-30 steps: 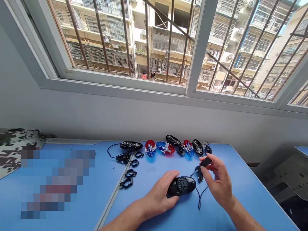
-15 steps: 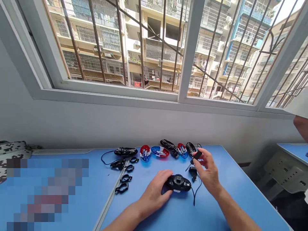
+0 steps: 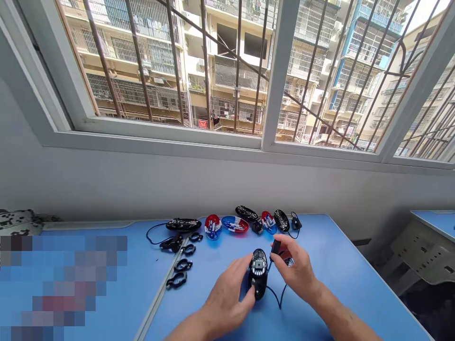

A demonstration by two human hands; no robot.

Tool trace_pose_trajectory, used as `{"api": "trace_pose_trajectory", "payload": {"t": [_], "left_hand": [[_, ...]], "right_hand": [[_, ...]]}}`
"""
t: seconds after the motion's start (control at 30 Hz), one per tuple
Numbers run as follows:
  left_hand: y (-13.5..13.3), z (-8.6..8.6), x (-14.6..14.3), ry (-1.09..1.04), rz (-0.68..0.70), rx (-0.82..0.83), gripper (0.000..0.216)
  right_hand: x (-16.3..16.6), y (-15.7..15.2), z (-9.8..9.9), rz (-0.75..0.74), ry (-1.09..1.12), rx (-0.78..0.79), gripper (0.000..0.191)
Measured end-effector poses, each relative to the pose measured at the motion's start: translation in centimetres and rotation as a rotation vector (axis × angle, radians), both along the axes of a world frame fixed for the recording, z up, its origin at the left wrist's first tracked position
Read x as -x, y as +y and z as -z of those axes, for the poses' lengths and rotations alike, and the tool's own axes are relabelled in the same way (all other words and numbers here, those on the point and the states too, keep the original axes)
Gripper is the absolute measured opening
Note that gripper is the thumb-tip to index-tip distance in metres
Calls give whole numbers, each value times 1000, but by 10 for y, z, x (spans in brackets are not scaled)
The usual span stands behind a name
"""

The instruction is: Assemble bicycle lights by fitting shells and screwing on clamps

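Observation:
My left hand [image 3: 227, 291] grips a black oval lamp body [image 3: 258, 273], held with its long side pointing away from me, just above the blue table [image 3: 330, 265]. My right hand [image 3: 295, 270] pinches a small black switch [image 3: 275, 246] at the end of the lamp's thin black cable [image 3: 276, 297], close to the lamp's far end. The cable loops down onto the table between my hands.
Along the wall lie more black lamp bodies [image 3: 183, 224], red and blue lens covers [image 3: 234, 224] and another wired switch [image 3: 295, 222]. Several black mounting clamps [image 3: 183, 265] lie left of my hands near a table seam. A camouflage cloth [image 3: 17, 221] sits far left.
My left hand has turned the lamp body from lying crosswise to pointing away from me. My right hand has moved left and down with the switch, closer to the lamp.

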State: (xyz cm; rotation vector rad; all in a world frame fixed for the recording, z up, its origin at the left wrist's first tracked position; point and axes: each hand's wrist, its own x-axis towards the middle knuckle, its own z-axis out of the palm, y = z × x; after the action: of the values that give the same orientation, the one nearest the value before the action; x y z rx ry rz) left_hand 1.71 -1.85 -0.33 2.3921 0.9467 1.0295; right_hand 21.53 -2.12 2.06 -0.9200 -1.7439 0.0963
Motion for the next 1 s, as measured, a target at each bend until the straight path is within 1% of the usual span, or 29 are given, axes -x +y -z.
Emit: {"api": "trace_pose_trajectory", "payload": {"t": [0.13, 0.23, 0.3, 0.4, 0.47, 0.53, 0.6, 0.73, 0.83, 1.0], "left_hand": [[2, 9, 1, -32, 24, 63, 54], [2, 11, -3, -49, -24, 142, 49], [2, 8, -7, -40, -66, 184, 45], [1, 4, -12, -2, -130, 197, 41], [1, 4, -13, 18, -148, 174, 45], [1, 6, -11, 36, -125, 147, 51], [1, 9, -8, 57, -86, 118, 52], [1, 15, -5, 100, -60, 61, 55], [3, 19, -5, 123, -66, 63, 57], [11, 15, 3, 92, -58, 101, 50]], "right_hand": [[3, -4, -3, -44, 80, 104, 33], [4, -5, -4, -78, 174, 229, 32], [3, -4, -6, -90, 212, 274, 32], [-3, -1, -10, -43, 221, 234, 31], [-8, 0, -14, 16, 224, 175, 31], [-13, 2, -17, 70, 229, 126, 30], [-16, 3, -20, 100, 222, 89, 31], [-15, 2, -20, 100, 176, 41, 31], [-13, 0, -19, 71, 145, 7, 32], [-15, -2, -20, 60, 99, -8, 33]]}}
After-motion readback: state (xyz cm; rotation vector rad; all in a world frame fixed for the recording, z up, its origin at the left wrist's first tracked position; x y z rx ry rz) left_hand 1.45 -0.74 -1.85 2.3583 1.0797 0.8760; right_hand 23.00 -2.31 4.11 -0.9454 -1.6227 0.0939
